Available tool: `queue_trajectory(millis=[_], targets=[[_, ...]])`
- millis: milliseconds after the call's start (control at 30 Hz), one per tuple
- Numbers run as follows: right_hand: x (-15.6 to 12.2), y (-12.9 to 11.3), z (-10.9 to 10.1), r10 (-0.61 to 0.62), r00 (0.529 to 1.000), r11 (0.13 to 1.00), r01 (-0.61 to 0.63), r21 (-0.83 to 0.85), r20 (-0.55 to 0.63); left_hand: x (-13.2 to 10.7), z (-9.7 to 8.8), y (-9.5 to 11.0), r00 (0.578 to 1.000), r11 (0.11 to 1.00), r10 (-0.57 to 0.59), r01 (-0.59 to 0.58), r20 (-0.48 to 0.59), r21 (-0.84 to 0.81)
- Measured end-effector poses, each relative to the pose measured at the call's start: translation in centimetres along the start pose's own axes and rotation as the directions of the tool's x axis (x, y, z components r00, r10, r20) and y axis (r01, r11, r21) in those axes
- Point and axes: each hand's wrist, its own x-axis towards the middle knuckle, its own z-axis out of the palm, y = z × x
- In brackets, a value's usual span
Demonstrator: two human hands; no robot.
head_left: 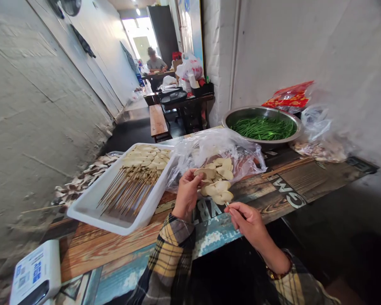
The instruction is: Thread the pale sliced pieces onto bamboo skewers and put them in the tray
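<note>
Plaid sleeves (pixel 170 250) sit closest; R hand (pixel 246 220) pinches stick (pixel 226 204) w/ pale slices (pixel 221 194); L hand (pixel 188 189) pinches one slice (pixel 205 173), fingertips closed; tray (pixel 114 225) w/ loaded sticks (pixel 131 186) adj.

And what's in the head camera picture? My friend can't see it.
A right hand pinches a skewer of pale slices, and the left hand holds a slice. On the table, a white tray holds filled skewers, and a metal bowl holds greens.

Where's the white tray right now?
In the head view, the white tray lies on the table, left of the left hand, beside the clear plastic bag.
</note>
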Motion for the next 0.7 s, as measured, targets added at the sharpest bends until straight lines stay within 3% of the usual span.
queue_trajectory(millis=[233,467,700], targets=[[0.0,-1.1,-0.1,0.036,0.999,0.999,-0.037,-0.021,-0.007,-0.4,0.6,0.3,0.998,0.994,-0.048,0.052,0.049,-0.098],[-0.1,-0.6,0.2,0.007,1.0,0.998,-0.007,-0.059,-0.008,-0.4,0.6,0.0,0.992,0.985,-0.096,0.107,0.083,-0.139],[-0.2,-0.3,0.3,-0.041,0.999,0.997,0.04,-0.07,-0.001,-0.2,0.3,-0.1,0.996,0.983,-0.081,0.087,0.044,-0.162]])
